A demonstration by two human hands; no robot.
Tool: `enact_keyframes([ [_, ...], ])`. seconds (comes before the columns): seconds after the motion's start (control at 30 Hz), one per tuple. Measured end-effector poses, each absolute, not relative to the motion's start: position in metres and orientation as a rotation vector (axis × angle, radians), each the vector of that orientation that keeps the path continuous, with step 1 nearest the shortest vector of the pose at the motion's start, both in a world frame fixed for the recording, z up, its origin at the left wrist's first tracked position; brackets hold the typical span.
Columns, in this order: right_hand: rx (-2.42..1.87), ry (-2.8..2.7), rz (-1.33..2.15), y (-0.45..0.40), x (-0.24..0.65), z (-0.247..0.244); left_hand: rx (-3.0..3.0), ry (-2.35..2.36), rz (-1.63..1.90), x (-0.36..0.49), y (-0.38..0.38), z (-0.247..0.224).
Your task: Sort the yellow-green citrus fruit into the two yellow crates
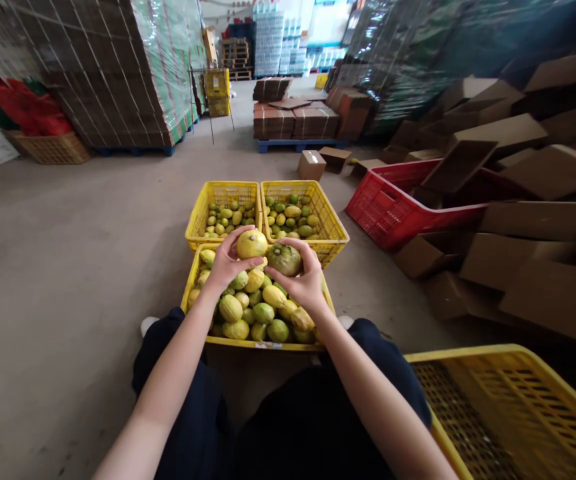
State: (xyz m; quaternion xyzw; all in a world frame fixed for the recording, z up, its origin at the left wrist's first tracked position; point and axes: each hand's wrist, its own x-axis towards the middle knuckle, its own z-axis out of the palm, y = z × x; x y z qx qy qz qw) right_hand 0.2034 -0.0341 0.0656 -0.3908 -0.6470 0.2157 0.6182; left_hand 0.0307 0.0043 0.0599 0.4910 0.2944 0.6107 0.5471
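My left hand [229, 261] is wrapped round a pale yellow fruit [251, 244], its round end turned up. Close beside it, my right hand [307, 275] grips a darker, green-brown fruit [285, 259] with a stem mark on top. Both fruits are held above the far part of a yellow crate [268, 345] filled with yellow and green fruits. Two more yellow crates, one at the left [191, 225] and one at the right [335, 225], stand just beyond it with smaller heaps of similar fruit.
An empty yellow crate [513, 353] lies at the lower right. Further up stands a red crate [388, 210] beside piled cardboard boxes [558, 267]. Flattened cartons [315, 122] sit on a blue pallet [293, 145] ahead. Wrapped stacks [98, 73] rise at the back left.
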Motion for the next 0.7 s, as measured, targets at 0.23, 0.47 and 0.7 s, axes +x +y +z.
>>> enact_keyframes([
  [0.23,-0.839,-0.982,1.120,-0.029,0.199,0.062,0.647,0.658,1.283,0.036,0.002,0.058],
  [0.47,-0.593,-0.434,1.677,-0.024,0.195,0.059,0.145,0.456,1.157,0.039,-0.013,0.063],
  [0.7,-0.635,-0.326,1.790,-0.017,0.194,0.043,0.032,0.476,1.274,0.034,-0.015,0.065],
])
